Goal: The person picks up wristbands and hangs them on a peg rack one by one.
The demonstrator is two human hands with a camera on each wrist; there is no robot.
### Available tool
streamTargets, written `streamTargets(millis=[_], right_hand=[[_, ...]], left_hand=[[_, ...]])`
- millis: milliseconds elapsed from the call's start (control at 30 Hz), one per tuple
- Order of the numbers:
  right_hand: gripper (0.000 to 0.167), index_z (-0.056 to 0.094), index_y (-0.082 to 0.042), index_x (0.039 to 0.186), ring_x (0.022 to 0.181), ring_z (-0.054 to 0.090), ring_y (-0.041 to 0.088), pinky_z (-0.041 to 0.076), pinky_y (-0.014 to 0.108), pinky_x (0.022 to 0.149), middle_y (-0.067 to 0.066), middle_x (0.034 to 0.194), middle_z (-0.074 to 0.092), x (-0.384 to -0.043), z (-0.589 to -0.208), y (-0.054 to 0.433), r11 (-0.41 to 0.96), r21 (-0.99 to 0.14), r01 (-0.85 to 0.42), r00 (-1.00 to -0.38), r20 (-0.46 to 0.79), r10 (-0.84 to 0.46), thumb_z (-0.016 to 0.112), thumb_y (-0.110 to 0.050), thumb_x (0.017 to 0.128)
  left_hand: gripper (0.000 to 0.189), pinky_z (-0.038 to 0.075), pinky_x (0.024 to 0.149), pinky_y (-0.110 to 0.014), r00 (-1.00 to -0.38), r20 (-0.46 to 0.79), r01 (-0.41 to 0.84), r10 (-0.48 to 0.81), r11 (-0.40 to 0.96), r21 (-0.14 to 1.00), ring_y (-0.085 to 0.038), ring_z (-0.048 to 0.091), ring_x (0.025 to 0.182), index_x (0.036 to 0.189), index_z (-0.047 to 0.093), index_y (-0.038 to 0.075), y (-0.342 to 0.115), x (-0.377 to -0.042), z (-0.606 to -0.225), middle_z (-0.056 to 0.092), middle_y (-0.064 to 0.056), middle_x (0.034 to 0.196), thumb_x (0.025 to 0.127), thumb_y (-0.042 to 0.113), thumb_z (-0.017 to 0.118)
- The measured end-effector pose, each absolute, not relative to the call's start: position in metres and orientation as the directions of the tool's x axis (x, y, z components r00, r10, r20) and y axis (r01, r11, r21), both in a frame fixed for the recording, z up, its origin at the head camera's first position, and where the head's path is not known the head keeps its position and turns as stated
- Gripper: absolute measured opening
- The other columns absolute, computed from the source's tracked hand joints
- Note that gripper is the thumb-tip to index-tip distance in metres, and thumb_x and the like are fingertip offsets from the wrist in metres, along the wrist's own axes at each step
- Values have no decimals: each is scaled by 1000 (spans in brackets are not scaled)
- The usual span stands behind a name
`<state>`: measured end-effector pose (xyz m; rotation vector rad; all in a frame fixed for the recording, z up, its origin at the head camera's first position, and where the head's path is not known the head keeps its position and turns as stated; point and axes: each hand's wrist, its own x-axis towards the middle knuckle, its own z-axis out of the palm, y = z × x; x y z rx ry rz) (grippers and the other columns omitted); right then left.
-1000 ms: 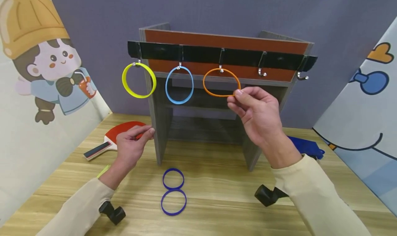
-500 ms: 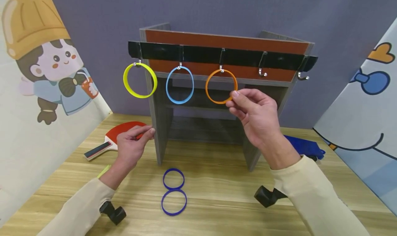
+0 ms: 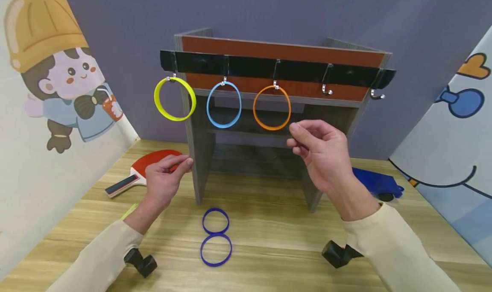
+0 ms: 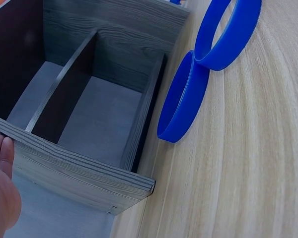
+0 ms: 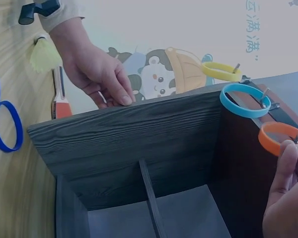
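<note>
An orange wristband (image 3: 272, 129) hangs from the middle hook of a black hook rail (image 3: 250, 67). My right hand (image 3: 320, 153) is just below and right of it in the head view, thumb and fingers loosely bent, holding nothing. Light blue (image 3: 224, 126) and yellow (image 3: 193, 100) wristbands hang from the two hooks farther left. With my left hand (image 3: 163, 179) I hold the left side panel of the grey shelf unit (image 3: 195, 164) at its front edge, thumb against the edge. Some left fingertips are hidden behind the panel in the left wrist view.
Two dark blue wristbands (image 4: 186, 111) lie touching on the wooden table before the shelf. At right, two hooks (image 3: 326, 91) are bare. A red table tennis bat (image 3: 144, 162) and a yellow shuttlecock (image 5: 44, 55) lie left; a blue toy vehicle (image 3: 378, 183) stands right.
My right hand has let go of the orange wristband and drawn away down and right. The band, pulled sideways before, now hangs freely. My left hand stays on the panel.
</note>
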<state>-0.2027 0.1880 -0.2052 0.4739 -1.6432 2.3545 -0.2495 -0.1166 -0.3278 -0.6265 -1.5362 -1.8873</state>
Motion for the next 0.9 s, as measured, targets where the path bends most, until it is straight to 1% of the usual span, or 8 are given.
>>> streamTargets(millis=[133,267,333,467,667,733,800,900], right_hand=[[7,70,-4,88,63,64,15,54,20,58,9,80,64,-196,-210,189,-304,-887,-348,-927,374,-30,72,-8,83],[3,70,-6,88,65,64,15,55,22,60,9,83,63,-189,-219,187,-263,-910,-320,-934,349,-72,70,-6,85],[3,70,-7,88,66,64,16,56,23,62,9,84,64,-186,-224,186,-248,-922,-298,-940,328,-92,69,-5,86],[6,70,-8,86,67,65,18,57,26,63,10,83,64,-182,-238,180,-212,-944,-251,-951,282,-128,67,-2,87],[8,69,-8,82,65,64,18,57,28,60,12,78,63,-178,-260,169,-149,-973,-178,-966,202,-162,69,-1,86],[6,69,-6,83,65,65,19,57,29,61,13,78,64,-177,-267,165,-132,-981,-140,-969,163,-185,70,-1,85],[4,69,-2,86,67,66,20,58,32,63,14,80,65,-176,-274,162,-112,-989,-99,-968,121,-218,70,0,84],[12,67,6,93,70,67,23,59,35,66,15,82,66,-175,-285,157,-80,-995,-55,-961,75,-266,71,1,83]], left_hand=[[20,57,67,-25,-695,701,718,-161,-123,685,-13,67,64,93,58,-28,-115,-245,-323,65,-8,77,78,-18,66],[19,57,66,-26,-693,703,721,-158,-121,683,-14,68,65,94,60,-26,-118,-251,-329,65,-8,78,78,-19,66],[18,57,66,-26,-693,704,721,-158,-134,680,-15,68,65,94,61,-25,-120,-255,-334,65,-9,78,77,-20,66],[19,57,66,-27,-690,706,724,-159,-139,676,-16,68,66,95,63,-22,-121,-260,-339,65,-12,79,78,-15,69],[19,57,67,-27,-690,705,723,-164,-123,679,-17,68,65,95,65,-20,-121,-261,-340,65,-11,78,78,-14,70],[19,57,67,-27,-690,704,723,-167,-119,680,-17,68,65,95,66,-19,-121,-261,-340,65,-10,77,78,-14,70],[19,57,67,-27,-690,704,723,-168,-117,681,-17,67,65,95,66,-19,-121,-261,-341,64,-10,77,78,-14,70],[19,57,67,-27,-691,703,722,-166,-116,682,-17,67,65,96,66,-19,-121,-261,-341,64,-9,77,78,-14,70]])
